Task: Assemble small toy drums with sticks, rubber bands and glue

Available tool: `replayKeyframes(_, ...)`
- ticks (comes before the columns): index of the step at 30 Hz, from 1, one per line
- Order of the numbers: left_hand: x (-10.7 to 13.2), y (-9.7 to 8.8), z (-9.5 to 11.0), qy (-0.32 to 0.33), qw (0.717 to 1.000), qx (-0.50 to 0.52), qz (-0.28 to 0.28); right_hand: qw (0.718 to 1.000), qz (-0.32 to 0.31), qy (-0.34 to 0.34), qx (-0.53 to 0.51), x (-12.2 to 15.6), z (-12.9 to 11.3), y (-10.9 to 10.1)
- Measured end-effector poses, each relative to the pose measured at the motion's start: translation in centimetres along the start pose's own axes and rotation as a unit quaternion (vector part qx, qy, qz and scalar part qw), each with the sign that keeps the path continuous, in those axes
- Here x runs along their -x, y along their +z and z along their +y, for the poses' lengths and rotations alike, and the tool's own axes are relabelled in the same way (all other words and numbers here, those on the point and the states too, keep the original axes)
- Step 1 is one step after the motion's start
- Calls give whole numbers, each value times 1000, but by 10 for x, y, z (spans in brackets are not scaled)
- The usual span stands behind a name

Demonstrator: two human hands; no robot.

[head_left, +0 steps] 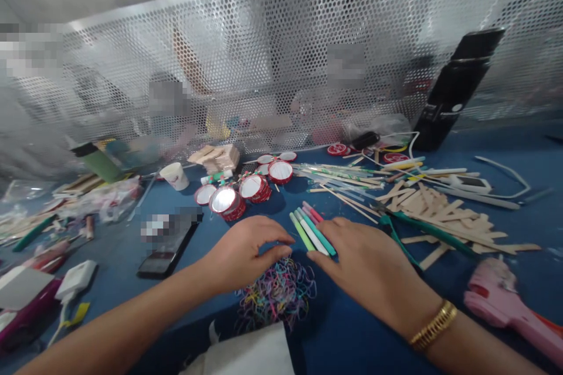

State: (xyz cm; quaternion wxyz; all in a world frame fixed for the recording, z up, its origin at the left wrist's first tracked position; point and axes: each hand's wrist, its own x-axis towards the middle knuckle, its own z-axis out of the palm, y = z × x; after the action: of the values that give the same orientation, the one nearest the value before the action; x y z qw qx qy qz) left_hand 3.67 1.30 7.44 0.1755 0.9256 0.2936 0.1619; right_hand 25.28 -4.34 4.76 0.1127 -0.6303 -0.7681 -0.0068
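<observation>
Under my right hand lies a small row of coloured sticks, light green, white, teal and pink, that look like pens. Its thumb is at their near end and its fingers curl along the right side. My left hand hovers just left of them, fingers bent, with a gap between thumb and fingers and nothing visible in it. Below it sits a tangled heap of multicoloured rubber bands. A white sheet-like piece lies at the near edge, partly cut off.
Red-rimmed round pieces and a paper cup stand behind. Wooden craft sticks, green-handled pliers and a pink glue gun lie right. A phone lies left. A perforated metal screen borders the back; people show behind it.
</observation>
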Motion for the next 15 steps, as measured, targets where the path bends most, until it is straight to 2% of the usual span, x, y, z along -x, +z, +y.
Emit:
replayKeyframes(3,2,-5,-6,-34,999,-26,18,1000,4,-5,-13,0,-3,3)
replayKeyframes(8,-12,-27,-36,-93,990,-78,68,999,2,-1,-45,-2,-6,5)
replayKeyframes(12,-38,-49,-61,-98,979,-140,114,998,-5,5,-59,-3,-9,7)
replayKeyframes(15,-67,-63,-76,-94,970,-192,114,997,-8,3,-70,-4,-10,8)
